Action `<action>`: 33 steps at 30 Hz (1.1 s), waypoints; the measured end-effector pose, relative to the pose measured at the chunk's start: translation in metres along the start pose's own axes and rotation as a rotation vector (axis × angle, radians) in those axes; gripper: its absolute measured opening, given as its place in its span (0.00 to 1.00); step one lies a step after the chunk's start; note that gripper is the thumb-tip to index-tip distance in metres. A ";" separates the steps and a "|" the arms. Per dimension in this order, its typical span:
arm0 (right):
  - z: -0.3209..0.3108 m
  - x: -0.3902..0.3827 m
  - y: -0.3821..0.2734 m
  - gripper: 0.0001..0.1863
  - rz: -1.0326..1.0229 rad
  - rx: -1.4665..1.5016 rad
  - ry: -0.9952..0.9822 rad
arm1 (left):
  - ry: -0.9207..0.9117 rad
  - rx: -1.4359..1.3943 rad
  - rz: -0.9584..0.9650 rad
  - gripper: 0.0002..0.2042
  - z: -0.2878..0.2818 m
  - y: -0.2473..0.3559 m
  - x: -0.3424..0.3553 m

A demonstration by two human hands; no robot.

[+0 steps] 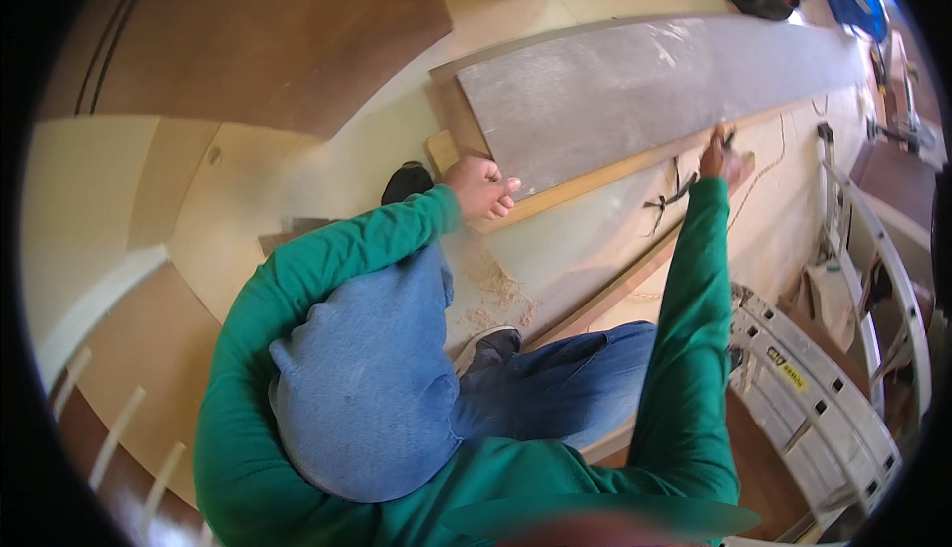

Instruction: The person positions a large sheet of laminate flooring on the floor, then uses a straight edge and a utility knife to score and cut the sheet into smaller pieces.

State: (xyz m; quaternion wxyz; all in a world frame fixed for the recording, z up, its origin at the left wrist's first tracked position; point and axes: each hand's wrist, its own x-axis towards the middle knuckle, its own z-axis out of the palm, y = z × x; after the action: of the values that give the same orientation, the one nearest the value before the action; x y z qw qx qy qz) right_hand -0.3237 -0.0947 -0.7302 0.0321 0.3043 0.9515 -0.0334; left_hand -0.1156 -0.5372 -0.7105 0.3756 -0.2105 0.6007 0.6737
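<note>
One long grey board is laid across two wooden battens on the floor. Its near end is pressed by the left hand, fingers curled. A dark tool, too small to identify, is gripped at its far edge by the outstretched right hand.

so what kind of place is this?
Probably a room under fit-out or a carpentry site. A long grey board lies on wooden battens on the floor, sawdust beside the knee, and a folded aluminium ladder at the right.
</note>
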 end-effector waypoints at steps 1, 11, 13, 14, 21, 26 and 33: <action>-0.002 -0.029 0.012 0.39 0.008 0.135 0.056 | 0.026 0.013 0.004 0.19 -0.001 0.001 0.000; 0.029 -0.175 0.142 0.63 0.469 0.024 -0.089 | 0.198 0.615 0.301 0.22 0.007 -0.001 0.015; 0.038 -0.180 0.161 0.60 0.423 0.005 -0.218 | 0.204 0.599 0.307 0.22 0.011 -0.002 0.017; 0.043 -0.184 0.164 0.59 0.406 0.007 -0.271 | 0.201 0.582 0.308 0.21 0.010 -0.002 0.015; 0.057 -0.189 0.183 0.49 0.317 0.082 -0.157 | 0.125 0.264 0.147 0.18 0.028 0.008 0.007; 0.018 -0.221 0.166 0.43 0.250 0.156 -0.027 | 0.115 0.225 0.074 0.18 0.020 -0.003 -0.003; -0.026 -0.255 0.135 0.42 0.044 0.303 -0.034 | 0.104 0.283 0.082 0.17 0.009 -0.014 -0.003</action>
State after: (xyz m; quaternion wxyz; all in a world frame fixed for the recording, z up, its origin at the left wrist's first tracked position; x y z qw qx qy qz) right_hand -0.0393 -0.1301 -0.6900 0.0029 0.3257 0.9280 -0.1810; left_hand -0.1021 -0.5288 -0.7157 0.3422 -0.1654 0.7161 0.5854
